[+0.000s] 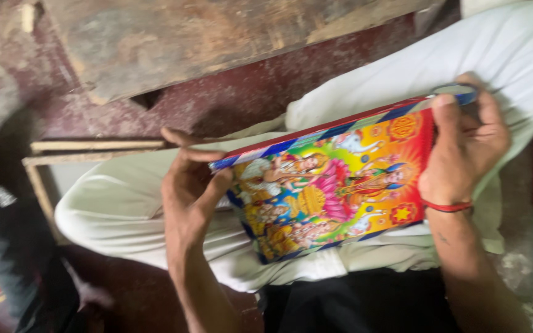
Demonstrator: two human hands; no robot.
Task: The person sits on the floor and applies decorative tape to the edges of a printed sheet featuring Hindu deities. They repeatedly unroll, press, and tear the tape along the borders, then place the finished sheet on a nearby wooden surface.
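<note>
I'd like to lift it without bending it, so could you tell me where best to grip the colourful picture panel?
Grip the colourful picture panel by its two short ends, from either side, as the left hand and right hand do now. It is flat, thin and long, resting tilted across the white-clad lap, so both ends are exposed.

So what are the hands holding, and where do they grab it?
A colourful picture board resting on the lap. The left hand pinches its left end; the right hand grips its right end, thumb on the front.
</note>
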